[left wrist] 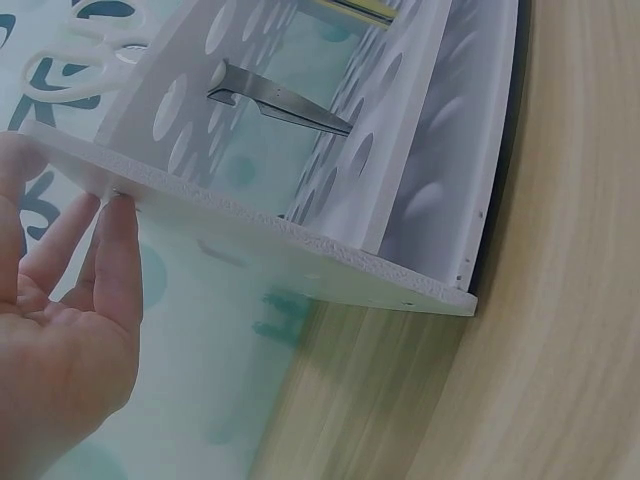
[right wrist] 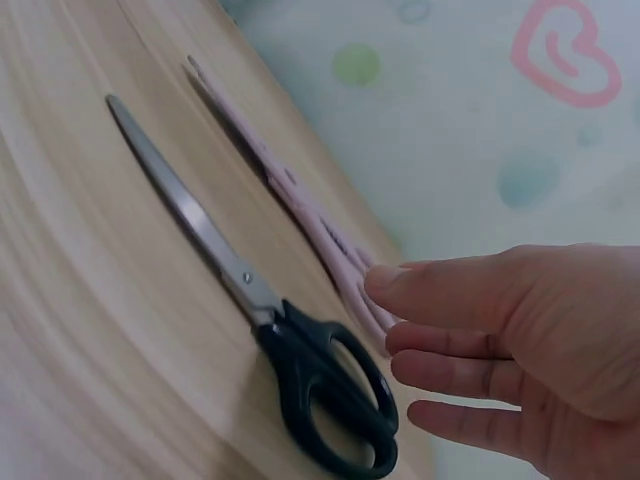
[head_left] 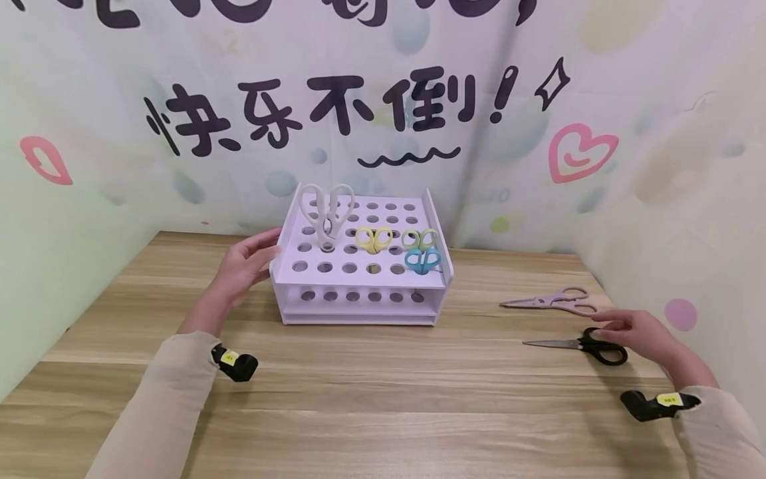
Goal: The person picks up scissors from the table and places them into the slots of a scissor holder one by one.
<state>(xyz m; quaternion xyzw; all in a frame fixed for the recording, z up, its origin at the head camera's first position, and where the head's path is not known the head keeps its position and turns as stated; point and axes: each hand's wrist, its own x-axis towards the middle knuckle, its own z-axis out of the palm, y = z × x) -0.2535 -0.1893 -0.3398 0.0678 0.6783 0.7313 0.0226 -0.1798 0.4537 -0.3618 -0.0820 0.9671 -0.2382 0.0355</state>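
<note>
My left hand touches the left side panel of a white perforated rack, fingertips against its outer face. In the rack's holes stand white-handled scissors, yellow-handled scissors, green-handled scissors and blue-handled scissors. The left wrist view shows a metal blade below the top shelf. My right hand hovers by the handles of black-handled scissors, its fingers extended and holding nothing. Beside these lie pink scissors, their handles partly behind my thumb in the right wrist view.
The wooden table meets a printed cloth backdrop at the back and on both sides. Both scissors on the table point left, toward the rack. A small black device sits on each wrist.
</note>
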